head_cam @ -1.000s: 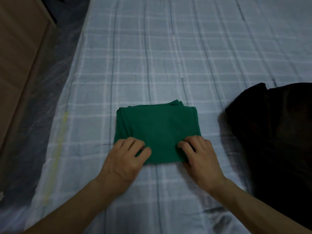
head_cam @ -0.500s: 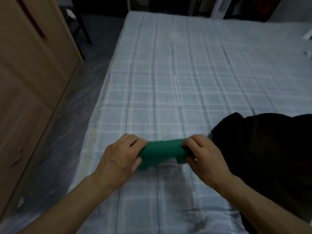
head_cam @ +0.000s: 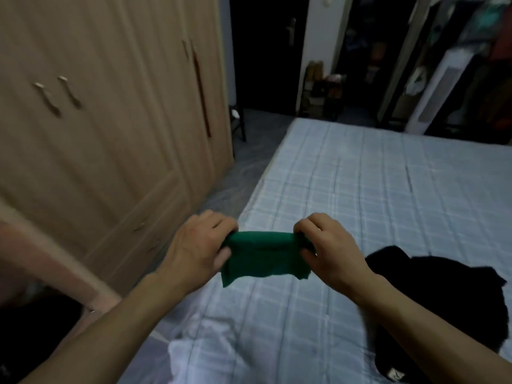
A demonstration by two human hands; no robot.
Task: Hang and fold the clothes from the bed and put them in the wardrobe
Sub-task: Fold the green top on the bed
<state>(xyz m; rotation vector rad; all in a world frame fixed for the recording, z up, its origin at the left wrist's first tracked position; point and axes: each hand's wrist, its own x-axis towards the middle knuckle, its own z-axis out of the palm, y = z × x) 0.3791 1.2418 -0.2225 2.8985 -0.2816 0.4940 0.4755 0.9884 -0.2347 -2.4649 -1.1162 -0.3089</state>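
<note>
Gripping the folded green garment (head_cam: pixel 264 254) at either end, the left hand (head_cam: pixel 194 249) and right hand (head_cam: pixel 331 249) held it off the bed (head_cam: pixel 374 189), fingers curled over its top edge and thumbs beneath. It hung above the bed's left edge. A black garment (head_cam: pixel 443 297) lay on the bed to the right. The wardrobe (head_cam: pixel 97 120) stood at left, doors closed.

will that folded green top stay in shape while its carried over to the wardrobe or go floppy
Probably floppy: the green top sags between the left hand and right hand, its lower edge drooping unevenly. It looks light, since pinches at the two ends hold it clear of the bed. The fold may well slip open unless supported from underneath.
</note>
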